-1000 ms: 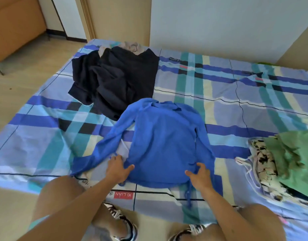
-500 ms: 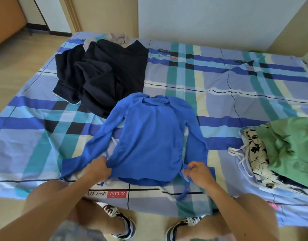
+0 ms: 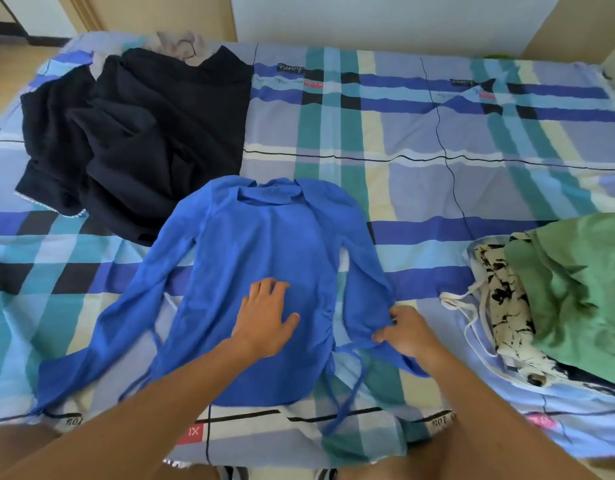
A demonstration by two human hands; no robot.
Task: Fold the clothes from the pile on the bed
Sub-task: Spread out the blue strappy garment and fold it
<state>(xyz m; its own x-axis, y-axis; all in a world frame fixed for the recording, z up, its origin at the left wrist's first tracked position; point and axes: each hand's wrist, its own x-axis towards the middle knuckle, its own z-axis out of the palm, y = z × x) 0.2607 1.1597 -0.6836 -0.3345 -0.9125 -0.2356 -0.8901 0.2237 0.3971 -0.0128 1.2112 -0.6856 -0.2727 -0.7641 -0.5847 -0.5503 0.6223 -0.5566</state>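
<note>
Fingers (image 3: 266, 289) of L hand (image 3: 264, 320) now lie spread flat, holding nothing, pressing the blue top (image 3: 264, 237) laid mid-bed (image 3: 420, 188); a sec ago they pinched its hem. R hand (image 3: 408, 332) has shifted onto the sleeve (image 3: 363, 271), prob. pinching it, so the sleeve fold looks next.

Shirt (image 3: 264, 254) between pile (image 3: 136, 133) and stack (image 3: 559, 299)

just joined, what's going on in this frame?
A person is folding laundry on a plaid-sheeted bed. A blue long-sleeved top lies spread flat. The left hand presses flat on its body while the right hand pinches the sleeve on that side. No fold is made yet. A dark pile waits far left; a green garment sits right.
</note>
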